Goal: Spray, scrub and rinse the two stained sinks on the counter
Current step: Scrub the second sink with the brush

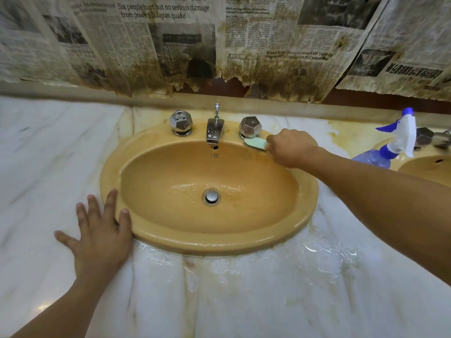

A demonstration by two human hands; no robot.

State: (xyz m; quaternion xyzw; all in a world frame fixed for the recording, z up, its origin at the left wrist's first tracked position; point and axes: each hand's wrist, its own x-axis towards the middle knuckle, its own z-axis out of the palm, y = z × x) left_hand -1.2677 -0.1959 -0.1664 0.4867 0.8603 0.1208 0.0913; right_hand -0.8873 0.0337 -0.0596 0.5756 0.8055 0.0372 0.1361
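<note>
As scrubber (255,143) meets sink rim (207,242), counter (268,289) wet

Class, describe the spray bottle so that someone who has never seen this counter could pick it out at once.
Find the yellow-orange sink set in the marble counter, then look right to where a second sink shows at the picture's edge. Between the two stands the spray bottle: a translucent blue body with a white head and blue trigger, unlike the chrome tap knobs nearby.

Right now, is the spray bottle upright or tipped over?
Upright: the spray bottle has its trigger head on top; the forearm hides its base.
</note>
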